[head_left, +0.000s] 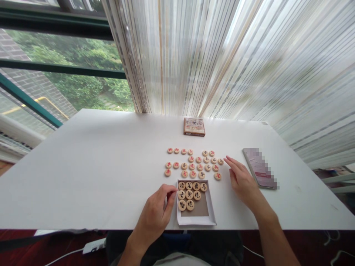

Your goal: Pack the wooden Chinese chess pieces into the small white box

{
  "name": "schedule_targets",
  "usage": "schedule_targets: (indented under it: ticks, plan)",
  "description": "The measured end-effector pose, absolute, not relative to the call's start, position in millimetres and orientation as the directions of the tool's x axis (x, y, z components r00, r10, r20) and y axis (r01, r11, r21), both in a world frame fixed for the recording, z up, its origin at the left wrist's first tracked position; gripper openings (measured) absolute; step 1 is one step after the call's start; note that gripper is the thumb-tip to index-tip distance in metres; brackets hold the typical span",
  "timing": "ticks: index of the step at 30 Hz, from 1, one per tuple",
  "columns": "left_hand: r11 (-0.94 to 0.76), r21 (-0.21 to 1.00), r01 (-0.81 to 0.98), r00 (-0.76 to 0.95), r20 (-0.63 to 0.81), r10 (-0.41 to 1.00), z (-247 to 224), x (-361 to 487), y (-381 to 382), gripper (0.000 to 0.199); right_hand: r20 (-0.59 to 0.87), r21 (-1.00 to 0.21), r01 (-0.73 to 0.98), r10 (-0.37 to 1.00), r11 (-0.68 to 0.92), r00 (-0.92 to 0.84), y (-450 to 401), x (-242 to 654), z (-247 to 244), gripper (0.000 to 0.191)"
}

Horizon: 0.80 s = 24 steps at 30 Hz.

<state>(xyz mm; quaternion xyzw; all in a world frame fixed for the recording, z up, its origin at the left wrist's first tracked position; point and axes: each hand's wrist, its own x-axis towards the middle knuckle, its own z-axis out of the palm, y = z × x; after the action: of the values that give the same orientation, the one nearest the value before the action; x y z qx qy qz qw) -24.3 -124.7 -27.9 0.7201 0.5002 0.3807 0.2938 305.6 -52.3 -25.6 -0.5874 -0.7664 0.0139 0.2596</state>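
Wooden round disc with black character (220,161), no long axis: on table (111,166), beyond shallow white box's (212,205) far right corner, immediately left of the nearer right hand's (244,181) extended, empty fingers. Left hand (155,207) at box's left rim; grip indeterminable.

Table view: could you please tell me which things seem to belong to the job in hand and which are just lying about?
In use, it seems:
- open tray
- round pieces in it
- loose pieces beyond it

Just lying about:
- printed box at the back, possibly the set's own
- flat, partly blurred item at right
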Motion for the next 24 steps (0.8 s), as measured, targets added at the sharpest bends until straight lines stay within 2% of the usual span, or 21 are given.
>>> schedule_targets:
  ticks: [6, 13, 18, 24]
  plan:
    - [-0.341, 0.795, 0.502, 0.211, 0.269, 0.94, -27, -25, -125, 0.011, 0.332, -0.316, 0.884, 0.913, 0.345, -0.238, -48, 308, -37, 0.062]
    - [-0.351, 0.793, 0.498, 0.223, 0.274, 0.935, -29, -26, -124, 0.011, 0.352, -0.308, 0.873, 0.898, 0.377, -0.264, -49, 300, -32, 0.069]
    - [-0.354, 0.793, 0.496, 0.223, 0.278, 0.934, -29, -28, -125, 0.01, 0.329, -0.276, 0.888, 0.904, 0.369, -0.273, -44, 302, -30, 0.07]
    - [-0.354, 0.789, 0.503, 0.219, 0.279, 0.935, -28, -27, -124, 0.01, 0.261, -0.238, 0.91, 0.924, 0.341, -0.278, -46, 313, -42, 0.061]
